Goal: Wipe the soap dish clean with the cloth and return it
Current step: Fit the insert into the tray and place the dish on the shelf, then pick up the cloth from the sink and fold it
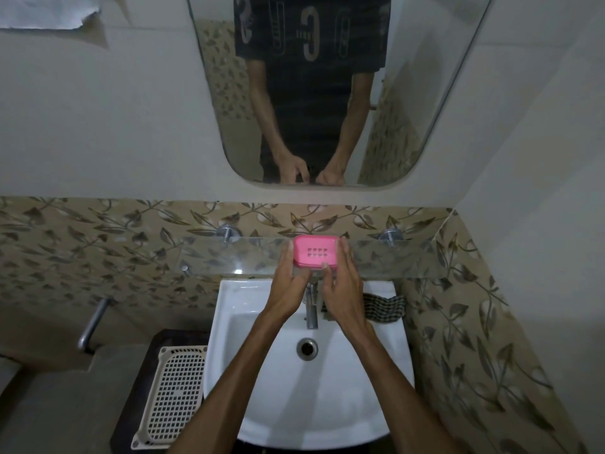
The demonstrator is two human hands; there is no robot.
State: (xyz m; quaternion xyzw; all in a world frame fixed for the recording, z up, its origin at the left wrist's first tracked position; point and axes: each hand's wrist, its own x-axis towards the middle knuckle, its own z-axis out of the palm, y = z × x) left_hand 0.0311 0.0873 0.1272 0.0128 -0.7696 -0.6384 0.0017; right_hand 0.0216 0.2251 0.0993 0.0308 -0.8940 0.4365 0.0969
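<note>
A pink soap dish point(315, 251) with drain holes sits on the glass shelf point(212, 257) above the basin. My left hand point(291, 283) grips its left end and my right hand point(343, 286) grips its right end, thumbs at the front rim. A dark checked cloth point(386, 308) lies bunched on the basin's back right edge, just right of my right wrist and apart from both hands.
A white basin point(262, 371) with a chrome tap point(311, 309) and drain point(307, 348) lies below the shelf. A cream plastic basket point(173, 388) stands at the left. A metal bar point(93, 322) juts from the tiled wall. A mirror point(425, 93) hangs above.
</note>
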